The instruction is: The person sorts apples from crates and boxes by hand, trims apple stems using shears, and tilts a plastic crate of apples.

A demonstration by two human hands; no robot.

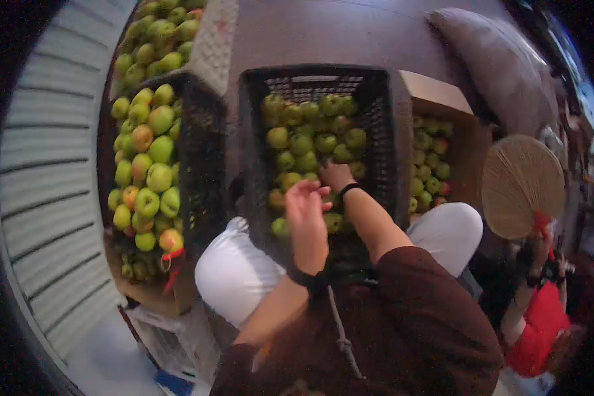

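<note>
Brownish floor, ribbed shutter, crate of apples

You wear a dark brown short-sleeved top, a knotted pale cord down its front, and white trousers. A thin black band circles your right wrist; a wider dark strap, your left.

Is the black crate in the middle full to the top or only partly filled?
Partly filled: in the black crate, the apples lie below the rim, with bare inner wall above them.
</note>
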